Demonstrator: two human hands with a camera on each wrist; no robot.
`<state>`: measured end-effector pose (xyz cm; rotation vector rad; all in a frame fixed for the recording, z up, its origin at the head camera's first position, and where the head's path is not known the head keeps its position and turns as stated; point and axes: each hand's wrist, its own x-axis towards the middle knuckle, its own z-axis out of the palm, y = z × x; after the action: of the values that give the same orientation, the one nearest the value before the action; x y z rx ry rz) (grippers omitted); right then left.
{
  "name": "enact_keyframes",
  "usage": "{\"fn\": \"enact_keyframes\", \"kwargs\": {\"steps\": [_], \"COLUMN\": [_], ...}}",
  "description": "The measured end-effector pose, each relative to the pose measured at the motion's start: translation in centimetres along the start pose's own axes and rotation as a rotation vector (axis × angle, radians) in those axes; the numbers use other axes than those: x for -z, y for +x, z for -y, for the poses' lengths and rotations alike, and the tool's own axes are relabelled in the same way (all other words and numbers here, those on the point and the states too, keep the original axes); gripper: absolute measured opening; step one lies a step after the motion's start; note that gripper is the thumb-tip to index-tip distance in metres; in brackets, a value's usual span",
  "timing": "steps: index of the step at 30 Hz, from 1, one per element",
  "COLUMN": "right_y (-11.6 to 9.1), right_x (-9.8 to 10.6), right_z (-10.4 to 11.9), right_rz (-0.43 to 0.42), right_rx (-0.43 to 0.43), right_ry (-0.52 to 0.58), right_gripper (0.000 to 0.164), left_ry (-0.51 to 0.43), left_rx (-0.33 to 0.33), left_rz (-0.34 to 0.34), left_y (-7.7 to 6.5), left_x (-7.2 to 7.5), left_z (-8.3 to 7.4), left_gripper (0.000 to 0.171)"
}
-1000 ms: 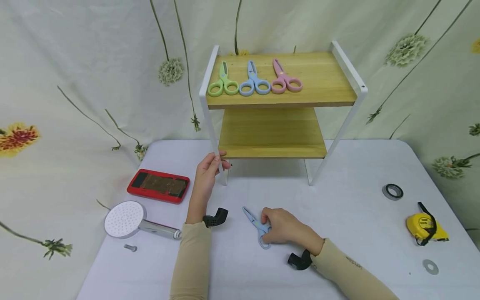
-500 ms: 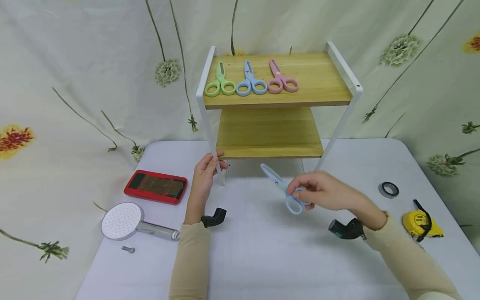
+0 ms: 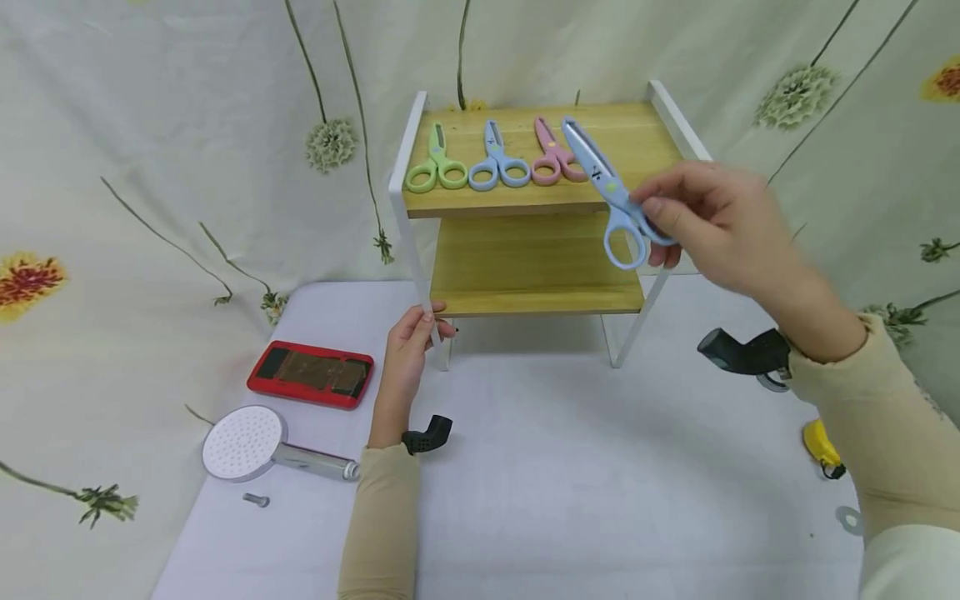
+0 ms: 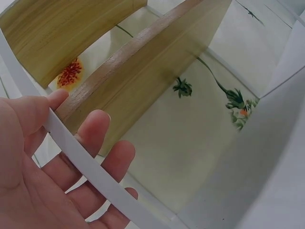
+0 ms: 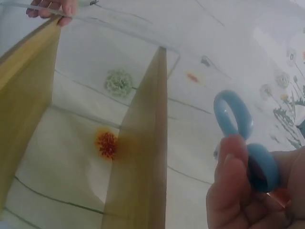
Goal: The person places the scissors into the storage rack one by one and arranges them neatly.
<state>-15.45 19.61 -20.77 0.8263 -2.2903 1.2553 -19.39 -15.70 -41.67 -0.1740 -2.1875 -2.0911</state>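
Observation:
My right hand [image 3: 735, 225] pinches a pair of light blue scissors [image 3: 609, 187] by the handles, in the air in front of the upper board's right half. Its blades point up and left; in the right wrist view the blue handle loops [image 5: 233, 114] show beside the fingers. My left hand [image 3: 407, 354] holds the white left leg [image 4: 90, 164] of a two-tier wooden shelf [image 3: 525, 258], thumb and fingers around it near the lower board. Lying in a row on the upper board are green scissors [image 3: 437, 162], blue scissors [image 3: 493, 158] and pink scissors [image 3: 551, 154], the last partly hidden by the held pair.
Left on the white table [image 3: 525, 467] lie a red phone-like case [image 3: 310, 373], a shower head [image 3: 243, 443] and a bolt [image 3: 257, 500]. At right, a yellow tape measure [image 3: 821, 446], a flat washer [image 3: 849, 521] and a tape roll [image 3: 771, 383] are partly behind my right arm.
My right hand has picked the blue scissors up off the table and raised them up and right to the upper board's height. The left hand has stayed on the shelf leg.

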Motion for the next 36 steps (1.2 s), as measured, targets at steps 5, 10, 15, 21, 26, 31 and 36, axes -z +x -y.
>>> {"fn": "enact_keyframes", "kwargs": {"steps": [5,10,15,21,26,31,36], "right_y": [3.9,7.5,9.6,9.3,9.1,9.0,8.9], "right_x": [0.9,0.9,0.6,0.2,0.3,0.2,0.0], "right_z": [0.0,-1.0,-2.6,-3.1,-2.7,-2.7,-2.7], "right_rz": [-0.085,-0.004,0.173,0.236,0.223,0.216,0.19], "right_rx": [-0.11,-0.247,-0.359,-0.304,-0.307,-0.306,-0.302], "right_ry": [-0.278,-0.551,-0.724,-0.849,-0.839,-0.829,-0.812], "right_gripper": [0.021,0.034,0.04,0.035,0.034,0.034,0.035], "left_ry": [-0.003,-0.005,-0.013,-0.016,-0.021,-0.021,-0.032], "left_rx": [-0.001,-0.005,-0.001,0.004,0.001,0.007,0.002], "left_rz": [-0.005,-0.016,-0.008,0.001,0.007,0.003,0.003], "left_y": [0.0,0.1,0.1,-0.1,0.0,0.0,0.1], "left_x": [0.1,0.3,0.2,0.0,-0.1,0.0,0.0], "left_z": [-0.1,0.0,0.1,0.2,0.1,0.1,0.1], "left_gripper": [0.032,0.031,0.032,0.031,0.031,0.031,0.031]}}
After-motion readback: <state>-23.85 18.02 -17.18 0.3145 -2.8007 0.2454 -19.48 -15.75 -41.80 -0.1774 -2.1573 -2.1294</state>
